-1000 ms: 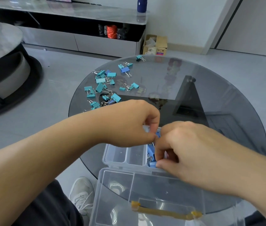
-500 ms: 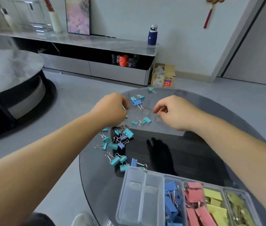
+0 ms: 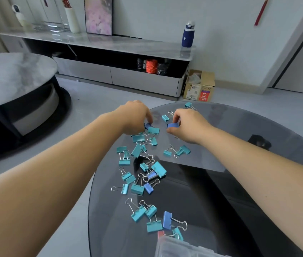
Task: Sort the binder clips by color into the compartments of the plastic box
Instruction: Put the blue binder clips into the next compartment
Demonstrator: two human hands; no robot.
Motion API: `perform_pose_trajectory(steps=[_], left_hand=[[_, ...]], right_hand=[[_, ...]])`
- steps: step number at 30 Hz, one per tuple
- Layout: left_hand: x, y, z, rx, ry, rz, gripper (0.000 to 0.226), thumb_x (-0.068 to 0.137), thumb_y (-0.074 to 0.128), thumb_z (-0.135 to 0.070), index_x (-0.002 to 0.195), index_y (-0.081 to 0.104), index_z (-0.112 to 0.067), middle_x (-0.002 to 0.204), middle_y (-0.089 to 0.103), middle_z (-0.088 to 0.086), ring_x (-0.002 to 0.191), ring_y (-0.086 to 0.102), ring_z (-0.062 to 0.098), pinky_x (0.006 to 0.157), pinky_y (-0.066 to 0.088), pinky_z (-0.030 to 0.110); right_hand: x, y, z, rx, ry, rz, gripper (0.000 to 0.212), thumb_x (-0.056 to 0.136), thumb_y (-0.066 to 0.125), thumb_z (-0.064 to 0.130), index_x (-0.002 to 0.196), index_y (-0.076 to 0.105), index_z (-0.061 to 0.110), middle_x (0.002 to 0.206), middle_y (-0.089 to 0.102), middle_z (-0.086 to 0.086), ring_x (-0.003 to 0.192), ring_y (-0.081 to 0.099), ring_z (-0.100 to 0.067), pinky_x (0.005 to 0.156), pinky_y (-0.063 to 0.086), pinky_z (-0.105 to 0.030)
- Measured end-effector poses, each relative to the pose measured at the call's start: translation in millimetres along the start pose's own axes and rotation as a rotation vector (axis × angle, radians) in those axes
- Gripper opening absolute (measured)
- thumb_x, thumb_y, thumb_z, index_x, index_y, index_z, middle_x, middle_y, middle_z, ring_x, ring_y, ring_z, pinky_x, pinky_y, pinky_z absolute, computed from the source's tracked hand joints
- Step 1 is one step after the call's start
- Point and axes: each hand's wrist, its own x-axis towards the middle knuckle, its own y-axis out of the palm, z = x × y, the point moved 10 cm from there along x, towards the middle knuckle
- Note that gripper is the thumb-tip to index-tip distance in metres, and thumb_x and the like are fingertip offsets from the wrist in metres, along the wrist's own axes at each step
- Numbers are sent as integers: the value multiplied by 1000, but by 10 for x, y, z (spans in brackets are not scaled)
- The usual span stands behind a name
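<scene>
Several teal binder clips [image 3: 139, 188] and a few blue ones lie scattered over the left half of the round dark glass table [image 3: 230, 191]. My right hand [image 3: 187, 125] pinches a blue clip [image 3: 173, 125] between thumb and fingers at the far side of the pile. My left hand [image 3: 134, 117] reaches down beside it, fingertips touching another blue clip [image 3: 148, 125]; whether it grips the clip I cannot tell. Another blue clip [image 3: 167, 219] lies near the clear plastic box [image 3: 176, 247], of which only a corner shows at the bottom edge.
The table's left rim runs close to the clips. Beyond it are grey floor, a round marble coffee table [image 3: 13, 78] at left, a low TV cabinet [image 3: 110, 58], a cardboard box [image 3: 199, 86] and a blue bottle [image 3: 188, 35].
Both hands left the box and reached out to the far clips. The right hand has pinched a blue clip. The view tilted up, so the box has slid almost out of sight.
</scene>
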Motion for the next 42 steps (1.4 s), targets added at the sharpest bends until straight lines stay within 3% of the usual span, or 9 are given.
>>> perform_pose_trajectory(steps=[5,12,17,23,27,32,36,39,42], left_hand=[[58,8,-83,-17,47,-6,24,91,67,-19,112,72,-30,114,50,3,108,56,27,91,51,41],[96,63,-275,-119,128,55,22,88,68,-8,101,72,-26,107,68,-5,93,59,15,67,39,18],[119,131,-468,-4,184,134,41,96,61,-12,133,60,-27,105,50,-9,94,50,16,83,40,30],[153,137,-522,51,196,131,30,88,60,-7,98,65,-35,79,46,-18,83,50,19,73,39,32],[140,65,-518,25,184,76,17,84,65,-9,83,61,-26,82,58,-10,79,58,23,65,46,34],[15,-103,-502,-84,178,-83,14,78,66,-9,77,57,-20,75,58,-7,67,52,13,56,40,26],[-311,-384,-497,-339,159,-211,18,78,66,-10,75,51,-20,76,60,-3,69,55,18,57,45,29],[-623,-420,-483,-452,145,-151,15,86,62,-10,86,49,-18,82,71,-2,71,68,17,61,54,36],[-928,-177,-510,-446,110,101,27,94,48,-5,113,45,-23,85,73,-5,69,71,10,56,51,26]], right_hand=[[-87,-26,8,46,17,63,20,85,73,27,100,63,20,99,62,-1,89,60,-20,70,53,-33],[-236,-87,-9,144,12,95,17,82,73,24,95,62,23,100,64,1,88,61,-18,62,48,-26],[-423,-292,61,235,-8,-8,7,84,67,20,89,62,22,101,58,-1,81,56,-13,59,41,-26],[-1144,105,667,154,-300,451,15,85,67,30,97,67,40,90,55,15,75,55,-2,65,45,-21],[-1336,285,903,-18,-487,420,25,93,66,36,117,65,43,85,41,17,74,45,1,64,33,-17],[-1439,242,1016,-31,-600,378,26,93,67,36,118,65,41,95,42,16,88,46,-7,76,42,-27],[-1437,335,1003,-158,-590,408,20,95,64,37,115,68,34,85,35,16,84,43,-9,72,36,-27],[-1413,289,905,-183,-553,390,13,95,64,38,103,66,28,84,40,15,82,43,-10,65,33,-25],[-1398,234,741,-165,-491,404,17,91,67,42,88,59,27,88,57,11,80,51,-10,64,40,-27]])
